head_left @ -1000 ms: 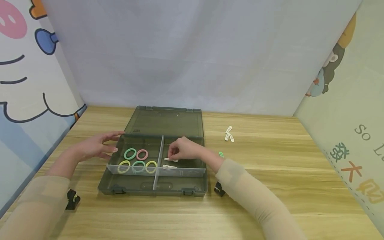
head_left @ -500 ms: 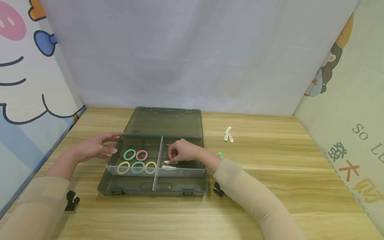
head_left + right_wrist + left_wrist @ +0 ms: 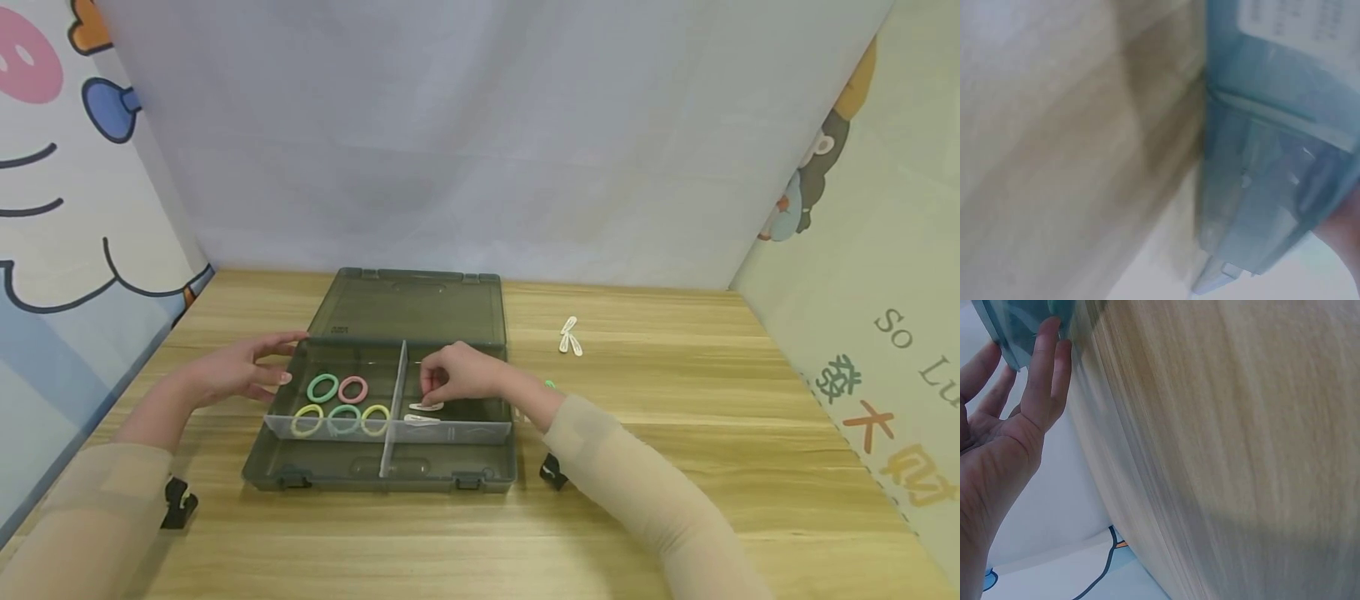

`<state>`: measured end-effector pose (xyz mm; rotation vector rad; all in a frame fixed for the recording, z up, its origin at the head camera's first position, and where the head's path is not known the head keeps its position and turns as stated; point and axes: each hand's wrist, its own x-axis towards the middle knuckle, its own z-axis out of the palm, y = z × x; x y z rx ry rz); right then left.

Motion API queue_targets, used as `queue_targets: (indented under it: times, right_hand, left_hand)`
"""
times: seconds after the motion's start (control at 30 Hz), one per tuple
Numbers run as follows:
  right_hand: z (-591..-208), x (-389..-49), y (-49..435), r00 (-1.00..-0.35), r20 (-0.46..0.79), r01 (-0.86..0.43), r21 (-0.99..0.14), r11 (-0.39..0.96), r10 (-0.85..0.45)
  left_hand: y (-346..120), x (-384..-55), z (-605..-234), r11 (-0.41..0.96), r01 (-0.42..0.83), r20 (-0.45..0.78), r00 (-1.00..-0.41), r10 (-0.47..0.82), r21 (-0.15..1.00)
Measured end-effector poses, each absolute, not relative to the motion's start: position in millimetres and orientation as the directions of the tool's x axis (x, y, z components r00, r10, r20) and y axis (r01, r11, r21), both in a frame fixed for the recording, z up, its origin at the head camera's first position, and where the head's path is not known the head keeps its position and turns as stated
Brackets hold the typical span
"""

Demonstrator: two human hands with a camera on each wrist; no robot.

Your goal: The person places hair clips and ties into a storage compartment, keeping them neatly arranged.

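In the head view a grey see-through divided box [image 3: 322,477] lies with its lid [image 3: 412,308] folded back. My right hand [image 3: 463,372] reaches into the right compartment, its curled fingertips at a white snap hair clip [image 3: 437,407] on the compartment floor. Just in front lies a second white clip [image 3: 422,419]. With fairly straight, spread fingers, my left hand [image 3: 238,369] touches the box's left side; the left wrist view shows those fingers at a box corner [image 3: 1019,331]. The left compartment holds several rings like hair ties, including a pink one [image 3: 353,377]. The right wrist view hides the fingertips behind the box wall [image 3: 1254,187].
Several white hair clips [image 3: 570,325] lie on the wooden table [image 3: 675,375] right of the box. A green clip [image 3: 550,384] is mostly covered by the right forearm. Small black pieces [image 3: 177,502] sit beside the left sleeve and by the right one [image 3: 553,472].
My right hand has risen very slightly, and more of the white hair clip under its fingertips shows. The right forearm shifted slightly right, covering more of the green clip. My left hand stays put.
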<state>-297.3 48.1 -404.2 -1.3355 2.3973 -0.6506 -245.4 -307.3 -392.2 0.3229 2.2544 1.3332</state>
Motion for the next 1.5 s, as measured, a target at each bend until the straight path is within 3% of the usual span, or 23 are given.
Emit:
queue_targets:
  times: [0.57, 1.1, 1.5]
  right_hand:
    - [-367.9, -286.0, 91.7, -0.506, 0.086, -0.767, -0.501, 0.401, -0.858]
    - [-369.3, -290.2, 150.5, -0.595, 0.122, -0.740, -0.471, 0.481, -0.795]
    - [-399.3, -295.6, 180.0, -0.684, 0.131, -0.682, -0.462, 0.567, -0.717]
  left_hand:
    - [-306.4, -245.6, -393.0, 0.483, -0.053, -0.297, -0.846, 0.443, 0.874]
    - [-306.5, -245.8, -394.0, 0.475, -0.046, -0.287, -0.847, 0.448, 0.879]
    - [-305.3, -245.1, -392.6, 0.470, -0.050, -0.285, -0.850, 0.444, 0.881]
